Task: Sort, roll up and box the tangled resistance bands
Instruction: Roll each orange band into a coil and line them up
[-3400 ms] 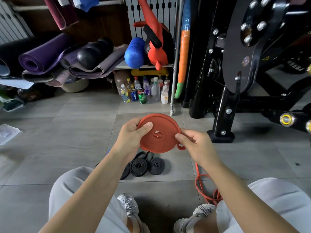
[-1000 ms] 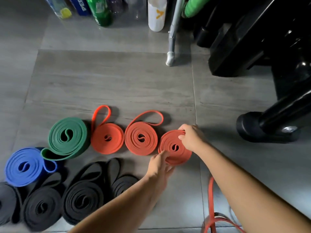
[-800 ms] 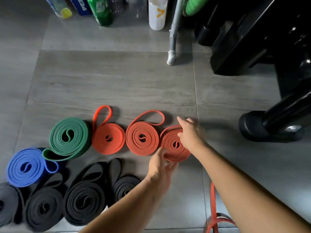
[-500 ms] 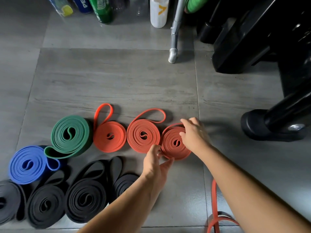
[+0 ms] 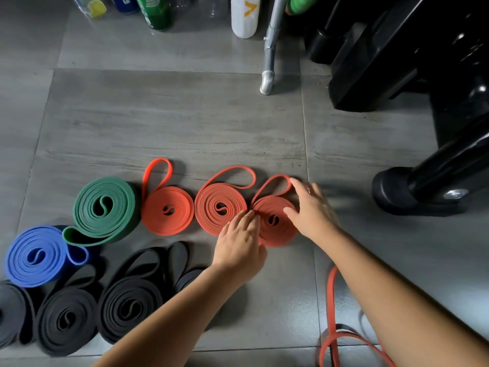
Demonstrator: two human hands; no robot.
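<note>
Rolled bands lie in rows on the grey tiled floor. The rightmost orange roll [image 5: 277, 229] sits between my hands. My left hand [image 5: 238, 245] rests its fingertips on the roll's left edge. My right hand [image 5: 309, 210] lies flat on its right side, fingers straight, touching the roll's loose tail loop. To the left are two more orange rolls [image 5: 221, 207] [image 5: 166, 213], a green roll [image 5: 104, 210] and a blue roll [image 5: 37, 256]. Black rolls [image 5: 129, 305] [image 5: 66, 319] lie in the near row. A loose orange band [image 5: 333, 327] trails by my right arm.
Bottles and cans [image 5: 243, 17] stand along the far edge, beside a metal pole foot [image 5: 267, 83]. A black exercise machine base [image 5: 412, 194] stands at the right, close to the orange roll. A grey roll [image 5: 10, 313] is cut off at the left edge.
The orange roll went from held up in both hands to lying on the floor at the row's right end. In the last second both hands shifted on it, fingers flattening.
</note>
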